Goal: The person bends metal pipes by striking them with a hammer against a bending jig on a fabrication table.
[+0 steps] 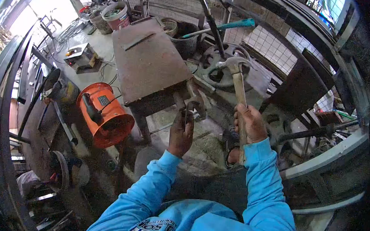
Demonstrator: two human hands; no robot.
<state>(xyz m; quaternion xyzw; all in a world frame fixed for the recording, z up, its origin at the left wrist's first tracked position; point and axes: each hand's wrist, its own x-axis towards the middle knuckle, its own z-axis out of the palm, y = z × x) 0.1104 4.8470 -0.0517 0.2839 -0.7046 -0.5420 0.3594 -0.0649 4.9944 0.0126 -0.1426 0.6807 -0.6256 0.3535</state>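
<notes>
My right hand (pixel 249 124) grips the wooden handle of a hammer (pixel 237 72), whose steel head is raised above the work. My left hand (pixel 181 131) pinches a small metal piece (pixel 194 104) at the near corner of a rusty steel table (pixel 148 62). The piece is partly hidden by my fingers. Both arms wear light blue sleeves.
An orange drum fan (pixel 104 115) lies on the floor left of the table. A round steel wheel-shaped base (pixel 223 70) and a teal-handled tool (pixel 226 26) sit behind the hammer. Buckets (pixel 114 15) stand at the back. Steel frames and bars line both sides.
</notes>
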